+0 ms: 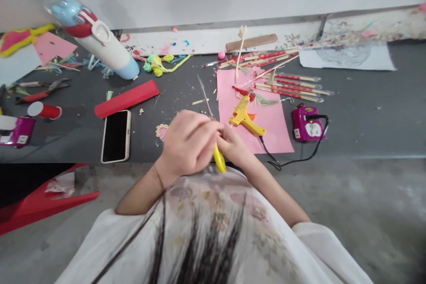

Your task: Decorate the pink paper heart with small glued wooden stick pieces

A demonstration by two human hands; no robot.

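Observation:
Both my hands meet close to my chest at the front edge of the dark table [359, 115]. My left hand [188, 144] is closed, its fingers curled over a thin stick [204, 93] that rises up and away from it. My right hand [234, 146] is closed round yellow-handled scissors [219, 159], whose handle loop shows between the two hands. The blades are hidden behind my fingers. A yellow glue gun [246, 117] lies just beyond my right hand on a pink sheet [276, 120].
A phone [116, 135] lies left of my hands, beside a red strip [128, 97]. A tall bottle [96, 37], pliers [43, 91] and a red cap [45, 110] are at far left. Red-and-tan sticks [286, 84] and a purple power box [306, 124] with a black cord are at right.

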